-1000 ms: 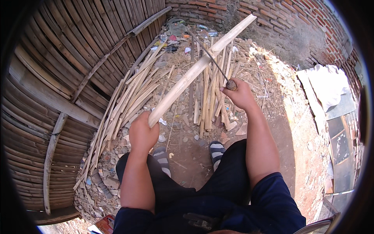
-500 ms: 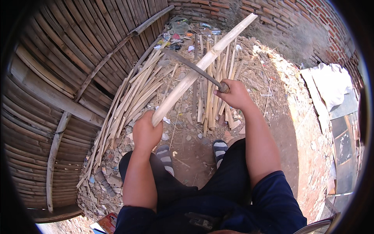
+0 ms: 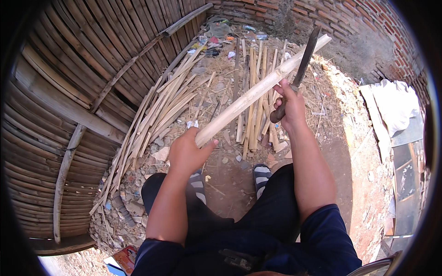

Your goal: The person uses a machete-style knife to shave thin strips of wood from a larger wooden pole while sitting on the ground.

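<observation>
Left hand [image 3: 186, 154] closed around the near end of a long pale bamboo pole [image 3: 258, 89], fingers wrapped under, thumb lying along the top. Pole runs up and to the right, away from the body, its far end lifted toward the brick wall [image 3: 350, 18]. Right hand [image 3: 289, 108] clenched on the dark wooden handle of a machete [image 3: 301, 64]; blade points up and away, crossing just behind the pole near its far end. Whether the blade edge actually meets the pole there is hard to tell from this angle. Below the pole, on the dirt, a loose heap of split bamboo strips [image 3: 255, 99] lies fanned out, with a second bundle of strips [image 3: 156, 119] leaning toward the woven bamboo fence [image 3: 69, 92] on the left. Two striped sandals [image 3: 262, 177] show between the knees, on stony ground. White cloth [image 3: 396, 103] lies well off to the right, beside flat grey sheets.
</observation>
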`<state>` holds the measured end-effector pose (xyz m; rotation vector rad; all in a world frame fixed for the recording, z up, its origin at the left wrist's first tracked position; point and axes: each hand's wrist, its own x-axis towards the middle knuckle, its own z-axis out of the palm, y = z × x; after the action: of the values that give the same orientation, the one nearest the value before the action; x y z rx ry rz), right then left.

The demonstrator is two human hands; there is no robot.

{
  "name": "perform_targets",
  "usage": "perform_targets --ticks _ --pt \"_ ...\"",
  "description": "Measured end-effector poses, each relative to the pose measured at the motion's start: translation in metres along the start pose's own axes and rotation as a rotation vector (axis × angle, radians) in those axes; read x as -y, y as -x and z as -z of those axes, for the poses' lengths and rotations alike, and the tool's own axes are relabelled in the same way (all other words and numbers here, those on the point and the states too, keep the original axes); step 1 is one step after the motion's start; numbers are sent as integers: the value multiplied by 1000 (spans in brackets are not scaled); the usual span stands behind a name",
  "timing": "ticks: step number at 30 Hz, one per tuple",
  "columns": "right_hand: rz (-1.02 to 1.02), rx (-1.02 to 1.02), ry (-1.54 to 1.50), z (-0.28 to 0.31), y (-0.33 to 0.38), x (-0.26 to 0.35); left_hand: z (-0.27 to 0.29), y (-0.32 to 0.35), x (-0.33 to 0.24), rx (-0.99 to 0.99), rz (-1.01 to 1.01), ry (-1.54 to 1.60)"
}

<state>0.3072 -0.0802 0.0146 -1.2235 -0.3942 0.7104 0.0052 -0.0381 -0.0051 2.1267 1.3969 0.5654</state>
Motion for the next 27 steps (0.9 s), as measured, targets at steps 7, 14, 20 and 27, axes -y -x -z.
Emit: perform_targets --ticks 7,14,20,27 --pt "-37 -42 -120 2 -3 -4 -1 2 -6 -37 -84 -67" --pt "-25 -89 -207 9 -13 -6 -7 0 2 -132 -214 -110" --pt "6 -38 -251 9 -12 1 -5 0 9 -97 -260 -83" --pt "139 217 -357 22 -4 15 6 -1 16 359 -163 154"
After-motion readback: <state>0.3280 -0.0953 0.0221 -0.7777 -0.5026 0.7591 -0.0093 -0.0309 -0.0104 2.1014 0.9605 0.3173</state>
